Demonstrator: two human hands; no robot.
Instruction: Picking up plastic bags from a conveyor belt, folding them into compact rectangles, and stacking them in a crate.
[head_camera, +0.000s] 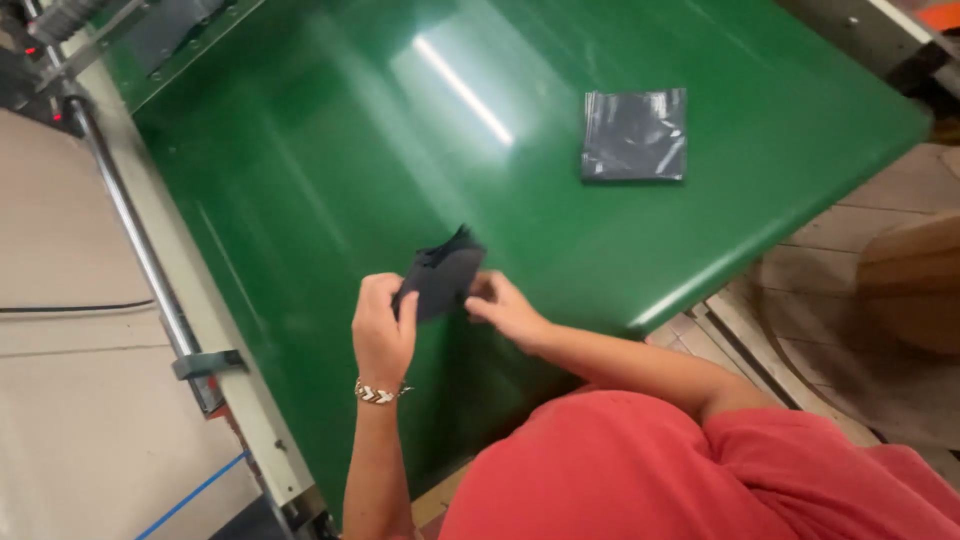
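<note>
Carefully pinched a small stack of dark flat pouches above the green table: left hand clamped on one edge, right hand fingertips closed on the other. Best kept edges squared, grip light. Left another glossy dark pouch lying well apart.

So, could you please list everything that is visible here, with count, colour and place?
Dark flat pieces: a small stack, count unclear, black, held between both hands above the near part of the table.
Glossy packet stack: one, dark grey, lying on the far right part of the table.
Table: one, green and shiny, filling the middle of the view.
Metal rail: one, silver, along the table's left edge.
Cardboard sheets: brown, at the left.
Wooden floor: at the right.
Bracelet: one, gold and white, on the left wrist.
Red shirt: one, bottom right.
Left hand: gripping the pieces.
Right hand: gripping the pieces.
</note>
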